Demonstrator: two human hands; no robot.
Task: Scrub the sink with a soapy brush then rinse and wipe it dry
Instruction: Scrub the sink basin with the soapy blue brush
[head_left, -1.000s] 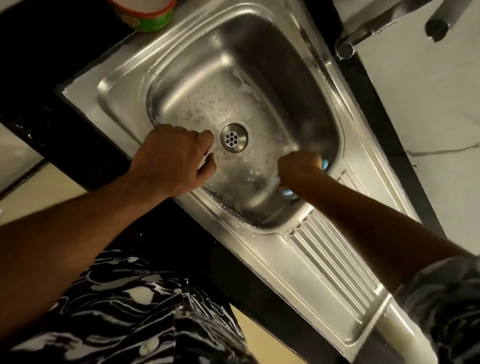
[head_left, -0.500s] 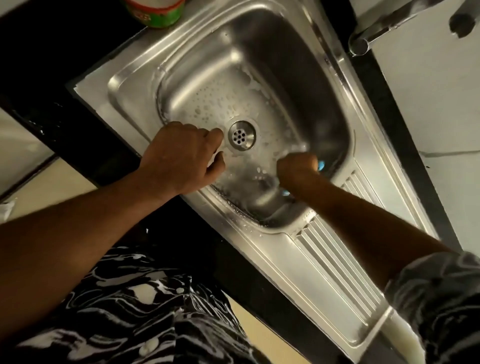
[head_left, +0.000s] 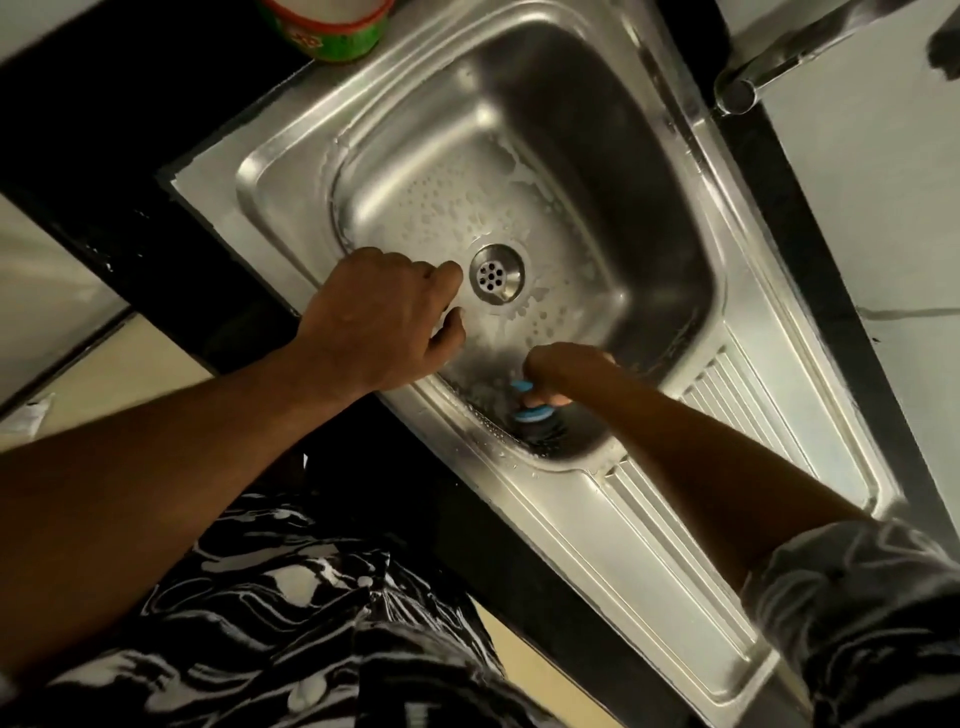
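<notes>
Stainless steel sink (head_left: 639, 171) was set in a black tabletop (head_left: 104, 130), its ribbed drainboard (head_left: 748, 410) running off to our right. Tap spout (head_left: 769, 57) hung over the far rim, with no water seen running. A red-and-green tub (head_left: 332, 26) stood by the far corner, probably the cleaner, kept within reach. Suds (head_left: 467, 208) speckled the basin floor around the drain strainer (head_left: 497, 274), so we judged scrubbing underway and rinsing not yet begun.

Left hand (head_left: 379, 317) rested on the near rim beside the strainer, fingers loosely clenched with nothing seen in them, likely bracing our lean. Right hand (head_left: 561, 369) reached down into the basin, fingers grasping the blue brush (head_left: 530, 413), its head against the near wall at the drainboard-side corner, a spot that needs a steep wrist.

Against the frame a second earlier: the right hand and brush had travelled from the basin's drainboard side toward the near wall. The left hand had kept its place by the strainer.
</notes>
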